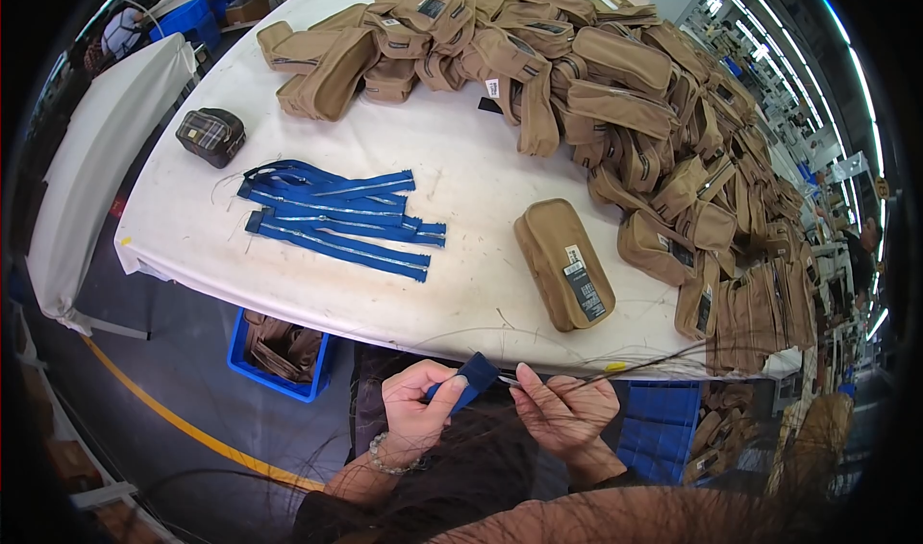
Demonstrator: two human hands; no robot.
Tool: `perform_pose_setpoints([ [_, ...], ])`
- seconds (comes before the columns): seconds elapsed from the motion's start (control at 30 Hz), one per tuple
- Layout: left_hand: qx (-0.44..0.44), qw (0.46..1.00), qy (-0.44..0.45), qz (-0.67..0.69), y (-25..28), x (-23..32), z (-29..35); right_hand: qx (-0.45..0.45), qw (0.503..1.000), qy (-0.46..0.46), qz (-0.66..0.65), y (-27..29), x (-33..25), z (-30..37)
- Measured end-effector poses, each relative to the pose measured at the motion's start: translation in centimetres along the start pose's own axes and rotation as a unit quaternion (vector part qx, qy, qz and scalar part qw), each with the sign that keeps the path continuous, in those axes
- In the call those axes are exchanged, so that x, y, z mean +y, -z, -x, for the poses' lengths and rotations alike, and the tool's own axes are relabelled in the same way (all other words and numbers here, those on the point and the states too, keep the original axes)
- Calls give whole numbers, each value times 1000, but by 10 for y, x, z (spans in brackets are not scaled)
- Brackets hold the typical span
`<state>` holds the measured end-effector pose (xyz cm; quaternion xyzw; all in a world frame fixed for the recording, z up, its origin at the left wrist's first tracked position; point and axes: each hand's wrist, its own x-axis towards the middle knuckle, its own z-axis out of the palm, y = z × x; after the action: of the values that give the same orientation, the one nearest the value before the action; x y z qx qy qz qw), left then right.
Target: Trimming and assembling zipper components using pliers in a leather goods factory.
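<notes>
In front of the table edge, my left hand [420, 402] is closed on a folded dark blue zipper strip [478, 376]. Close beside it, my right hand [565, 411] pinches a small silvery thing [509, 381] at the strip's edge; its kind is too small to make out. Several blue zipper strips [336, 248] with pale teeth lie in a loose pile on the table. A tan zip pouch [548, 265] with a black tag and a white label lies on the table, ahead of my right hand.
A big heap of tan pouches [615, 111] covers the far and right parts of the white table [461, 160]. A small dark plaid pouch [212, 137] sits at the left. Below the table are a blue bin [322, 371] of brown pieces and a blue crate [657, 429].
</notes>
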<state>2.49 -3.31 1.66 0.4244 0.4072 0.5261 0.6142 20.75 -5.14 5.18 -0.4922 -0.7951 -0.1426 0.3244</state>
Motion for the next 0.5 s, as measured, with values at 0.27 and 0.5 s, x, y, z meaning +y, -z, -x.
perform_pose_setpoints([
  [0.27,-12,1000,21,9,-2,1,-3,16,1000,13,5,-2,3,5],
  [0.5,-20,999,35,32,-2,1,-3,37,999,-2,2,-6,1,8],
])
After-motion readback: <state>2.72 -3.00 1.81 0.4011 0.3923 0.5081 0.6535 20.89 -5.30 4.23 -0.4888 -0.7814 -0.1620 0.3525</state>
